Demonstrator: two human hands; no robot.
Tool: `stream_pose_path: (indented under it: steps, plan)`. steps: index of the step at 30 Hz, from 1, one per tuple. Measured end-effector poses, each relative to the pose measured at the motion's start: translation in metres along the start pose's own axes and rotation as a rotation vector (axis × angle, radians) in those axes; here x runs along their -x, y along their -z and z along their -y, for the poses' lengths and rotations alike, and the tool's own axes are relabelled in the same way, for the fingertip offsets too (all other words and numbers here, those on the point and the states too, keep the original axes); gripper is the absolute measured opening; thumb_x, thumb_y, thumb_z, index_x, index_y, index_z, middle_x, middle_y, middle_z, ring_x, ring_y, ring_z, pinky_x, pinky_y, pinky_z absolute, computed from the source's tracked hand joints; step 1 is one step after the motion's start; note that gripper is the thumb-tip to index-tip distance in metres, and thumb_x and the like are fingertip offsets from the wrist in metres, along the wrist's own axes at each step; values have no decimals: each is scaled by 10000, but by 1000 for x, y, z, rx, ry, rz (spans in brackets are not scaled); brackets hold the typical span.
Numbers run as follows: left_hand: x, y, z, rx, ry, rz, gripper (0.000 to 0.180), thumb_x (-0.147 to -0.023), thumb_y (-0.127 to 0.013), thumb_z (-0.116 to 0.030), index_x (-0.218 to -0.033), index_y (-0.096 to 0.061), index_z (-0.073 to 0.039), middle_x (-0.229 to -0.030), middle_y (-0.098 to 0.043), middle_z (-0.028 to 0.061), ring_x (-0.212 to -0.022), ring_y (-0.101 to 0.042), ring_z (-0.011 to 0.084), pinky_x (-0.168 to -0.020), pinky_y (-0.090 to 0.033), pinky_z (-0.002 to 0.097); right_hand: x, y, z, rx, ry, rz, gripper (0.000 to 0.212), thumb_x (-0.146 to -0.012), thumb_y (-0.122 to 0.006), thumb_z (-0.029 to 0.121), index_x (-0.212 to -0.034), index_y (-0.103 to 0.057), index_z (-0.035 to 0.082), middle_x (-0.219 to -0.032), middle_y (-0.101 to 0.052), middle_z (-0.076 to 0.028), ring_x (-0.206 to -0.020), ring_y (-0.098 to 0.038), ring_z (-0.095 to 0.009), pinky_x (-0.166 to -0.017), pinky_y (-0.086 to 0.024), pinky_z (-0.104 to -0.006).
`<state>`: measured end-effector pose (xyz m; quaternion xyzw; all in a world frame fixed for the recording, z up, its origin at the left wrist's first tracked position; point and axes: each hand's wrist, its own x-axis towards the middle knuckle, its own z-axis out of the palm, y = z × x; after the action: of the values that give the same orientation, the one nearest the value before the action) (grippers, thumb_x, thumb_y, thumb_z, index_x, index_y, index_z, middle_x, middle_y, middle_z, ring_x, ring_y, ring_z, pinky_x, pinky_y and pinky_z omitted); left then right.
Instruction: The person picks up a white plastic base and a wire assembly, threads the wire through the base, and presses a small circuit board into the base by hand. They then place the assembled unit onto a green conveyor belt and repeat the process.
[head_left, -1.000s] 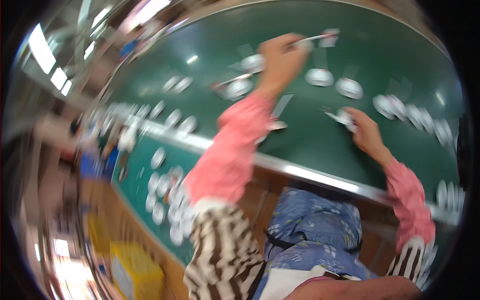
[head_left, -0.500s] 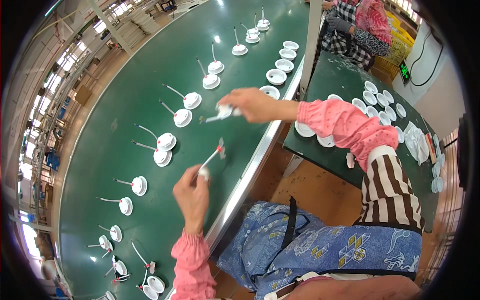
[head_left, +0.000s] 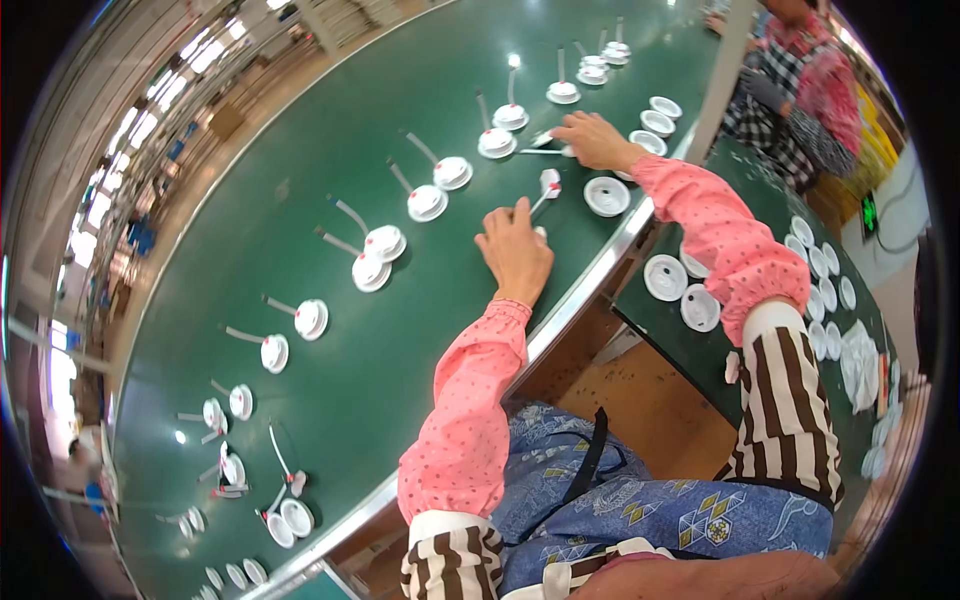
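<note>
My left hand (head_left: 517, 255) reaches over the green table, its fingers closed on a short white cable (head_left: 541, 205). At the cable's far end is a small white piece with a red bit (head_left: 550, 182). Farther right, my right hand (head_left: 597, 142) is low over the table, its fingers closed on a second white wired piece (head_left: 542, 152), partly hidden by the fingers. Just below it sits a round white cup (head_left: 607, 196). Left of my hands, round white discs with upright cables, such as one white disc (head_left: 427, 203), stand in a long line.
A metal rail (head_left: 590, 285) edges the green table (head_left: 400, 400). Beyond it, a side table (head_left: 715, 355) bears several white cups and a crumpled white cloth (head_left: 860, 368). Another person (head_left: 800, 100) sits at the far right. More wired pieces lie at the near left.
Both hands have moved right and farther along the table, still with their wired pieces. My right hand has lowered beside the row of cups. The whole view has shifted.
</note>
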<state>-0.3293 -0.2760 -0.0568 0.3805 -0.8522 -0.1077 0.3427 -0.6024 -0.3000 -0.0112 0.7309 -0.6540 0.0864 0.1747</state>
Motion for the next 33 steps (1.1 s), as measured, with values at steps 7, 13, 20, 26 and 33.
stream_pose_path:
  steps: [7,13,20,26,33]
  plan:
    - [78,121,2,292,-67,40,329,-793,-677,-126,-1111,-672,-41,-1049,-634,169,-1054,-561,362,-903,-452,473,23,-7,-53,-440,-148,-235,324,-900,-570,30,-1209,-666,16,-1209,-687,-157,-1113,-659,-298,-960,-499,-359]
    - [206,262,73,-107,251,-229,182,-810,-682,-77,-990,-705,-65,-893,-683,131,-864,-653,332,-789,-528,439,-2,63,139,-740,133,-84,269,-923,-579,-11,-1180,-649,21,-1051,-662,-83,-964,-644,-185,-837,-509,-310]
    - [231,353,209,-599,761,-131,196,-830,-686,-161,-982,-683,-38,-914,-699,160,-848,-681,363,-745,-521,471,-5,129,355,-778,843,-107,343,-736,-614,-86,-1064,-640,10,-961,-593,-144,-933,-586,-349,-810,-489,-409]
    - [209,343,227,-441,715,-107,192,-809,-687,-156,-950,-690,-26,-948,-711,190,-826,-695,374,-767,-545,467,33,154,408,-901,883,-42,370,-750,-681,-59,-1107,-659,32,-994,-617,-133,-900,-607,-317,-773,-497,-383]
    - [206,320,94,828,437,-361,77,-954,-599,-28,-1011,-628,15,-923,-657,69,-782,-648,138,-667,-502,265,82,98,402,-2421,-226,1086,619,-991,-607,348,-1395,-448,-94,-1257,-624,-251,-1078,-671,-319,-858,-575,-365]
